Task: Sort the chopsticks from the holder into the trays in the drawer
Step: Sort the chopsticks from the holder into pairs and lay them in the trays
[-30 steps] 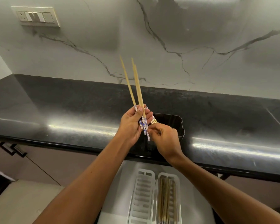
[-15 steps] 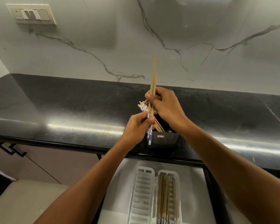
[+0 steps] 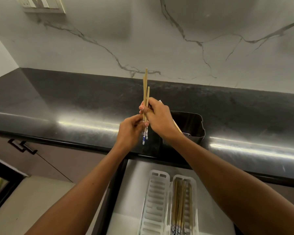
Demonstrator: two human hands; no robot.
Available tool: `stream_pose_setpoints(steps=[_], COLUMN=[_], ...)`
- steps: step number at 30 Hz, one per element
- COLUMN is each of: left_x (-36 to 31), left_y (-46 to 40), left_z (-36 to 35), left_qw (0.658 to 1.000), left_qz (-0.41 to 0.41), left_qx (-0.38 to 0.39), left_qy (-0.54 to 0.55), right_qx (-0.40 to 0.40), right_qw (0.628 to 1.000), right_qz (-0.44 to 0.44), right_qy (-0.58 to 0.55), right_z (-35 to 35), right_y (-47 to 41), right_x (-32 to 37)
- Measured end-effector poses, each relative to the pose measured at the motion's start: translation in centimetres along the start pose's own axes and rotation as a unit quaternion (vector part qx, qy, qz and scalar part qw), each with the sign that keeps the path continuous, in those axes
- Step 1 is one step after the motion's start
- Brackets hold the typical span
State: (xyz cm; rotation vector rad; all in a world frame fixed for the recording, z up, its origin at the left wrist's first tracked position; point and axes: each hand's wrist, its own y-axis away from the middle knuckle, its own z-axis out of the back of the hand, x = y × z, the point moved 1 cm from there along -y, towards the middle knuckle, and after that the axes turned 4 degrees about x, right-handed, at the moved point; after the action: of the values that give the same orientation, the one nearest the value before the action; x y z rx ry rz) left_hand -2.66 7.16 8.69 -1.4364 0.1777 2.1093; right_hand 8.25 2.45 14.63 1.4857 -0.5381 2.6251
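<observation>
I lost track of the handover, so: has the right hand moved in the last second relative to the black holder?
Yes. The right hand rose from the holder's front rim to above its left edge, gripping the chopsticks with the left hand.

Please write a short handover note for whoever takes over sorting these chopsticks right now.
Left hand: grips the patterned lower ends of the held chopsticks.
Right hand: pinches the same bunch higher up; it stands upright above the counter.
Holder: on the counter by the right wrist, with at least one chopstick in it.
Done: right tray in the open drawer holds several chopsticks.
Left: left tray looks empty; place the held bunch, then clear the holder.
</observation>
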Motion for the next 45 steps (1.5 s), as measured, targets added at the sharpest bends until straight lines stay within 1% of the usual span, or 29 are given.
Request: stream_pose_setpoints(steps=[4, 7, 10, 14, 18, 22, 25, 27, 30, 35, 37, 38, 39, 41, 43, 45], left_x=[2.1, 3.5, 4.7, 5.6, 6.4, 7.6, 7.9, 8.1, 8.3, 7.1, 6.6, 6.5, 6.5, 7.1, 8.0, 8.9], left_y=[-0.4, -0.2, 0.0, 0.2, 0.2, 0.8, 0.9, 1.2, 1.7, 3.2, 5.4, 7.0, 8.7, 12.4, 15.7, 18.3], left_z=[0.0, -0.5, -1.2, -2.0, -1.8, -2.1, -2.1, -2.2, -2.2, -1.8, -2.0, -2.2, -2.5, -3.3, -4.4, -5.4], left_qw=[0.999, 0.998, 0.999, 0.999, 0.999, 0.998, 0.997, 0.998, 0.997, 0.999, 0.998, 0.997, 0.994, 0.982, 0.964, 0.941], left_qz=[0.01, 0.004, 0.017, 0.029, 0.024, 0.054, 0.055, 0.062, 0.07, 0.05, 0.051, 0.056, 0.067, 0.114, 0.189, 0.272], left_qx=[-0.018, -0.035, -0.033, -0.024, -0.038, -0.03, -0.035, -0.022, 0.0, -0.007, 0.022, 0.047, 0.075, 0.134, 0.17, 0.184], left_qy=[-0.043, -0.044, -0.038, -0.035, -0.024, -0.032, -0.029, -0.016, -0.018, 0.009, 0.032, 0.039, 0.045, 0.063, 0.078, 0.08], right_qx=[0.0, -0.013, -0.007, -0.008, -0.023, 0.003, -0.004, -0.006, 0.011, 0.023, 0.056, 0.081, 0.108, 0.156, 0.189, 0.213], right_qw=[1.0, 0.999, 0.998, 0.998, 0.997, 0.993, 0.993, 0.992, 0.99, 0.992, 0.989, 0.987, 0.984, 0.971, 0.958, 0.944], right_qz=[-0.021, -0.033, -0.055, -0.053, -0.053, -0.094, -0.089, -0.094, -0.103, -0.072, -0.078, -0.096, -0.12, -0.171, -0.212, -0.244], right_qy=[-0.002, 0.022, 0.021, 0.041, 0.049, 0.07, 0.08, 0.079, 0.092, 0.103, 0.108, 0.098, 0.081, 0.054, 0.047, 0.061], right_z=[-1.7, -3.0, -3.9, -4.1, -4.5, -5.5, -5.8, -5.8, -6.0, -5.1, -4.6, -4.5, -4.6, -5.2, -6.2, -7.2], right_y=[-0.4, -0.5, -0.2, -0.2, -0.1, 0.7, 1.0, 1.3, 1.8, 2.8, 4.4, 5.6, 7.1, 10.7, 14.0, 16.3], right_x=[-1.7, -3.1, -4.2, -4.6, -4.8, -5.7, -6.2, -6.4, -6.7, -5.4, -5.0, -5.0, -5.3, -6.1, -7.2, -8.7])
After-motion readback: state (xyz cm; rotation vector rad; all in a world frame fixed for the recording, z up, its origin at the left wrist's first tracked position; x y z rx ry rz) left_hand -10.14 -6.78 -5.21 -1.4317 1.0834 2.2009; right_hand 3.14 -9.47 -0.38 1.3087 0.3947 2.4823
